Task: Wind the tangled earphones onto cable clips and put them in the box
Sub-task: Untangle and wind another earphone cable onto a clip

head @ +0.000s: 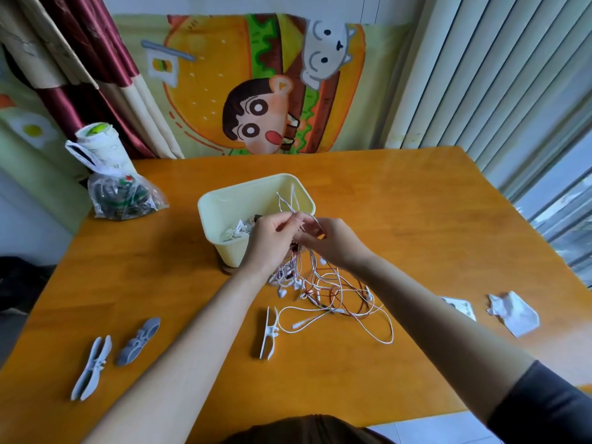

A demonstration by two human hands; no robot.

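The left hand (270,238) and right hand (333,241) are close together just in front of the box (221,205). Each pinches thin white strands lifted out of the tangled earphones (323,293), and a loop stands up above the fingers against the box's inner wall. The rest of the knot, white leads mixed with red ones, hangs from the hands and spreads on the table (416,219) on the near side of the box. Something white, apparently a wound set, already lies inside the box.

A white cable clip (269,331) lies nearer the person than the box, touching the edge of the tangle. A pale blue clip (91,368) and a grey clip (137,341) lie well to the box's near left. A clear plastic bag (125,197) sits to the box's left, and a crumpled wrapper (515,312) and a small card (459,307) lie to its near right.

The likely risk is that pulling one strand upward tightens the knots below, or drags the whole bundle and an earbud along with it. The raised loop could also snag on the box rim and tip the light box.

No writing or brand is legible. The card's print is too small to read.
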